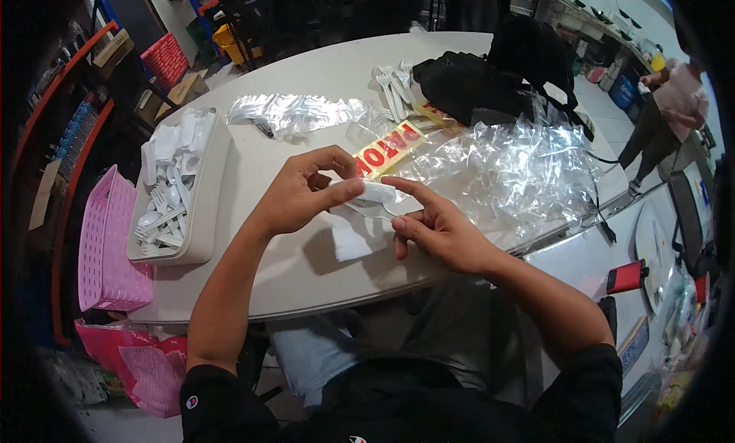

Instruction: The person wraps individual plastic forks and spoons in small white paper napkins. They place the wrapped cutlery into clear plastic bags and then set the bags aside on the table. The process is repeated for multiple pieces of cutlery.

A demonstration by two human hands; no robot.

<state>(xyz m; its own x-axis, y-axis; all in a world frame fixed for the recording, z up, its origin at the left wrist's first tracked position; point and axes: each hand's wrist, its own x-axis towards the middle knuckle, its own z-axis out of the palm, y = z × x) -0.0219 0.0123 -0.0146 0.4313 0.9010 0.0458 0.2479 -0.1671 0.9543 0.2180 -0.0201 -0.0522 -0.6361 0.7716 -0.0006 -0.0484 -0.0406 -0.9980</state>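
Observation:
My left hand (302, 194) and my right hand (432, 229) meet over the white round table (306, 282). Together they pinch a small white napkin roll (379, 192) with clear plastic cutlery beneath it. The left thumb and forefinger grip its left end, and the right forefinger presses on its right end. A flat white napkin (348, 244) lies on the table just under the hands. A yellow strip with red letters (390, 148) lies right behind them.
A beige tray (207, 213) of white plastic cutlery stands at left, beside a pink basket (107, 252). Crumpled clear bags (513, 167), loose forks (390, 87) and a black bag (475, 83) lie behind. Another person (666, 106) stands far right. A red phone (626, 276) rests nearby.

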